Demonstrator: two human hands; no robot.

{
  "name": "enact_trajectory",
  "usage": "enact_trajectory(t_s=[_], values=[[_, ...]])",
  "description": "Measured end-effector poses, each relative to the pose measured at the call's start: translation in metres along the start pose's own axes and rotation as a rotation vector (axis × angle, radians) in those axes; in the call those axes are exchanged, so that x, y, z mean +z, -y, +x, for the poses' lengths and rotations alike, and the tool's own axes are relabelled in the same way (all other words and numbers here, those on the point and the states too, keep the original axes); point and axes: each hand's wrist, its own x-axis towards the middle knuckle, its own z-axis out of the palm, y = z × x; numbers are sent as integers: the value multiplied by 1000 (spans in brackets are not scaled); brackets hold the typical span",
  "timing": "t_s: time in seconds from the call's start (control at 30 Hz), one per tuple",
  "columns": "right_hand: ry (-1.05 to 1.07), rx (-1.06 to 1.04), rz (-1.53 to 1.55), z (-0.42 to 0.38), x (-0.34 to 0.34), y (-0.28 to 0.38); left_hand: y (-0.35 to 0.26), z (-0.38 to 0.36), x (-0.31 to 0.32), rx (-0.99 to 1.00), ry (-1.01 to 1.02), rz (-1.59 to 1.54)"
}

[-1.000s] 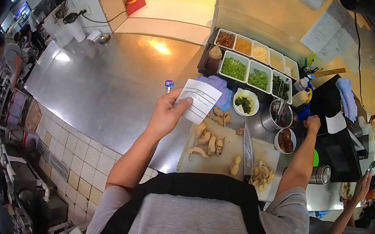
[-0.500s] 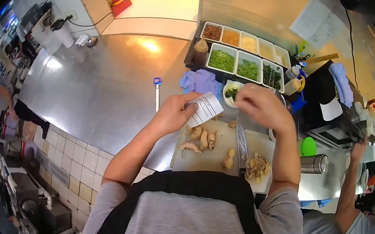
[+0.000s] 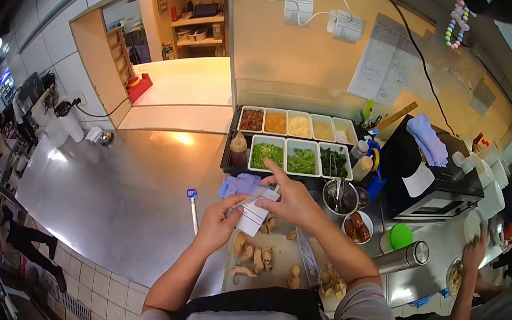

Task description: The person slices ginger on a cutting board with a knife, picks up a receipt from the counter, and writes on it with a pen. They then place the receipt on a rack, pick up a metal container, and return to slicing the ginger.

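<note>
My left hand (image 3: pixel 215 228) pinches a small white printed paper slip (image 3: pixel 252 220) between thumb and fingers. At the slip's upper right edge is my right hand (image 3: pixel 295 202), its thumb on the paper and its index finger stretched out; its other fingers are partly hidden. Beneath both hands lies a pale cutting board (image 3: pixel 283 248). A wide-bladed knife (image 3: pixel 306 256) rests on it, between tan chunks (image 3: pixel 255 257) and a pile of yellowish pieces (image 3: pixel 334 283). Behind the slip sits a crumpled purple cloth (image 3: pixel 235 185).
Along the back stand tubs of chopped greens (image 3: pixel 267 153) and dry toppings (image 3: pixel 276 122), beside a sauce bottle (image 3: pixel 238 151). To the right are a metal bowl (image 3: pixel 340 197), a steel flask (image 3: pixel 402 257) and a black oven (image 3: pixel 435 182). A co-worker's arm (image 3: pixel 464 301) reaches in at far right.
My right hand has come left from above the white bowl of greens to the slip. My view has tilted upward, showing more of the wall.
</note>
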Motion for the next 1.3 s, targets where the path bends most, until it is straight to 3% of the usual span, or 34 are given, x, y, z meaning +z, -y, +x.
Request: enact_trajectory(t_s=[0.1,0.13,0.23,0.3,0.4,0.43,0.6,0.8,1.0,1.1,1.2,1.3], values=[[16,14,589,14,9,-35,2,4,7,7,-39,-41],[26,44,616,15,4,-35,3,5,8,11,-57,-57],[-117,-87,214,47,-25,-43,3,4,8,-1,-82,-162],[-297,-160,-207,77,-72,-31,23,-3,-6,-29,-162,-44],[-514,-312,-525,148,-148,-40,76,-22,-40,-104,-322,167],[-560,-339,-578,170,-172,-39,100,-35,-54,-92,-376,373],[-682,-167,-796,272,-253,-66,164,-101,-94,-105,-542,1052],[-993,-127,-983,334,-293,-71,157,-100,-91,-126,-535,1118],[-1017,-149,-980,350,-300,-60,157,-98,-91,-170,-518,1102],[-1144,-177,-1084,356,-298,-66,157,-98,-91,-177,-512,1114],[-1351,-356,-1135,358,-298,-70,153,-97,-90,-181,-517,1126],[-1257,-276,-1184,356,-292,-75,151,-96,-89,-185,-514,1125]])
